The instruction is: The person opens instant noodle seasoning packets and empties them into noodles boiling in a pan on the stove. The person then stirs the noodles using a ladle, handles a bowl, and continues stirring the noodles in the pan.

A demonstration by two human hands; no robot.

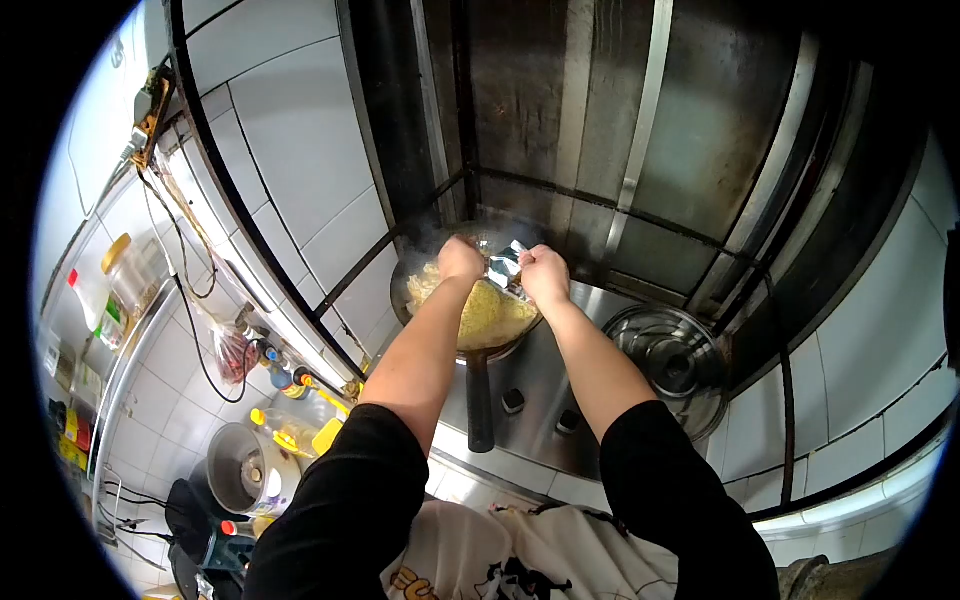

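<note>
Over a wok [399, 290] on the stove, both hands hold a small shiny silver packet [505, 265]. My left hand [461, 259] is closed at the packet's left side, and my right hand [544, 275] pinches its right side. Below the hands, yellowish food [490, 315] fills part of the wok, with paler pieces at the left. The wok's dark handle [480, 400] points toward me. Faint steam rises around the hands. Whether anything falls from the packet cannot be made out.
A glass lid [672, 365] lies on the right side of the steel stove top [535, 425], near two black knobs. At the left are a pot [235, 470], an oil bottle [285, 432], hanging cables and a rack with jars. Black metal bars frame the stove.
</note>
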